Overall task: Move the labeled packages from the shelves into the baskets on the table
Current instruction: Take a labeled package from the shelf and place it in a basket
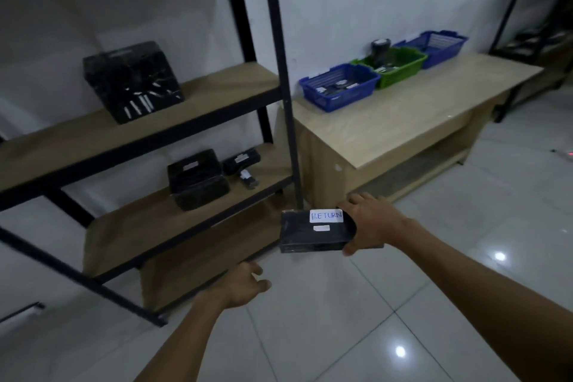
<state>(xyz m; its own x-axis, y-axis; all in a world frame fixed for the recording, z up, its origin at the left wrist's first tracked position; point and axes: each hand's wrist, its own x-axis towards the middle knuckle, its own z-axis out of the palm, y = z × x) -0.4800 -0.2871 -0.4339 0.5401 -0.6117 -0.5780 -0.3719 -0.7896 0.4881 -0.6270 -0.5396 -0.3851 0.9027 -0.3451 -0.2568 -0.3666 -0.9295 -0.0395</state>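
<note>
One black wrapped package, bearing a white label that reads "RETURN", is held in the air above the tiled floor, in front of the shelving unit's near upright post. The right hand clamps it by its right end, fingers over the top edge and thumb under the front. The left hand hangs lower and to the left, empty, its fingers loosely spread and apart from the package. On the lower shelf sit a larger black package and two smaller ones beside it; another big black package rests on the shelf above. To the right, a wooden table carries three baskets in a row: a blue basket nearest, a green basket in the middle, and a second blue basket farthest.
</note>
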